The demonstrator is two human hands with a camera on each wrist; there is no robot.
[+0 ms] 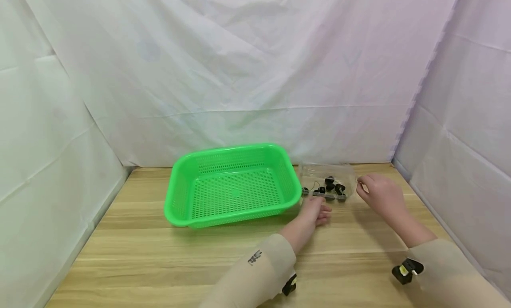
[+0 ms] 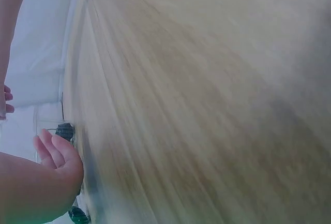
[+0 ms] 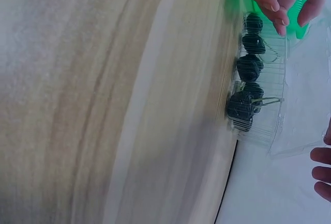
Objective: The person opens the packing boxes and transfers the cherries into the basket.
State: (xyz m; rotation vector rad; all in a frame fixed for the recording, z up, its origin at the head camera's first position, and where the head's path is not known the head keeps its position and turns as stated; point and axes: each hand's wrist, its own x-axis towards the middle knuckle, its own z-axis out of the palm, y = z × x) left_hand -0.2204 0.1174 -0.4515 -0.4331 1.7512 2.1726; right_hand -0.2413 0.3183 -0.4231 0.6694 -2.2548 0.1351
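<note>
A clear plastic clamshell box [image 1: 349,175] stands on the table with its lid raised at the back. Inside lie several dark cherries [image 3: 241,105], some with thin green stems. My left hand [image 1: 313,210] is at the box's front left corner, its fingers loosely bent and holding nothing; whether it touches the box, I cannot tell. Just off the box's right side is my right hand [image 1: 381,193], thumb and fingers bent with a gap between them. In the right wrist view, its fingertips [image 3: 321,174] show near the lid's edge.
A green plastic basket [image 1: 235,217] with perforated sides stands directly left of the box. Everything sits on a wood-grain table [image 1: 159,263]. White cloth [image 1: 255,77] hangs behind and along both sides.
</note>
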